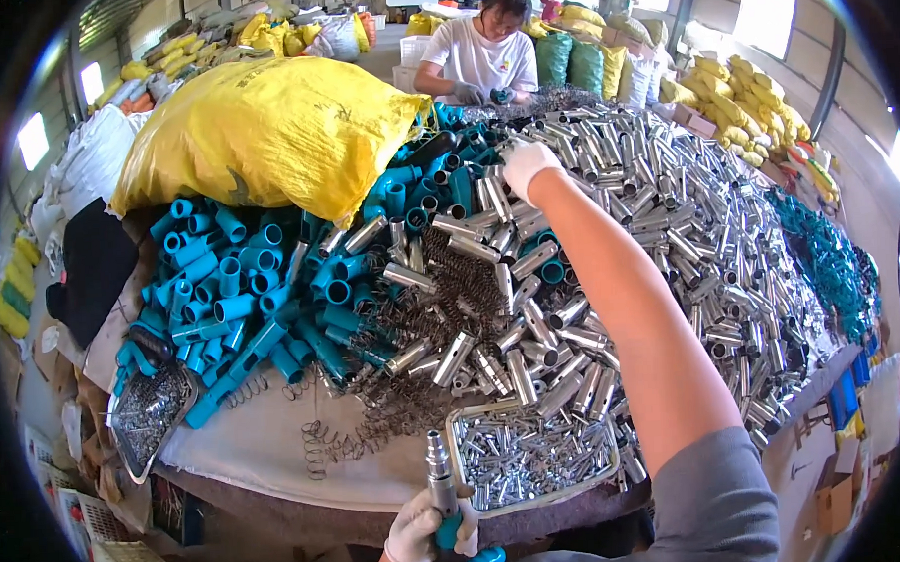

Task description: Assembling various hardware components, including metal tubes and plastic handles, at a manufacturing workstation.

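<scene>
At the lower edge, my gloved left hand [411,536] is closed around a teal plastic handle with a stepped silver metal tube [439,470] standing upright from it. My right arm stretches far across the table. Its gloved right hand [528,167] is at the far part of a heap of shiny metal tubes [656,209], fingers curled down among them; whatever they hold is hidden. Left of that heap lies a pile of teal plastic tubes [234,274]. Dark coil springs [460,281] are tangled between the two piles.
A big yellow sack [266,129] rests on the teal pile. A tray of small metal pins [535,456] sits at the near edge, and another tray [152,415] at the left. Across the table a gloved person [487,57] handles parts. Stacked sacks [736,103] stand behind.
</scene>
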{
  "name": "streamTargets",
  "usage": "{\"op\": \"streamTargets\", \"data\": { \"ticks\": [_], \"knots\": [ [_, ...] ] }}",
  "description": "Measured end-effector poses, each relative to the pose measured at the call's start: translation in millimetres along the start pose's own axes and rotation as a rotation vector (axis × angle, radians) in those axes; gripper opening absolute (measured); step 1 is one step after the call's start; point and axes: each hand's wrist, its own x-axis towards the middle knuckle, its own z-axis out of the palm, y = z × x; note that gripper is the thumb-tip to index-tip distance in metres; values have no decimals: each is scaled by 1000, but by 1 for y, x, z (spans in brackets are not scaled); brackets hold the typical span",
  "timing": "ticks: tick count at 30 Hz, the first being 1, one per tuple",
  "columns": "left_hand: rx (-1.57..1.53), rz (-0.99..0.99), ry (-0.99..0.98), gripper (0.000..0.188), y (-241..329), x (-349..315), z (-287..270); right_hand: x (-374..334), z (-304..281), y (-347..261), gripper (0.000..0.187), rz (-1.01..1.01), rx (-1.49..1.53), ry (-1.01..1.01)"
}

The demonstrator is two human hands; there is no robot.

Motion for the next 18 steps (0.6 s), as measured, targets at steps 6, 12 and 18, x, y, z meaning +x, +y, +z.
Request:
{"op": "streamTargets", "data": {
  "ticks": [6,12,18],
  "knots": [
    [-68,-92,-203,65,26,9,30,-39,6,23,22,237,712,553],
    [18,1,-153,60,25,7,32,-150,-49,-14,23,221,2919,301],
    [339,9,-274,41,13,-4,44,-300,-98,-40,40,237,1968,-218]
  ]
}}
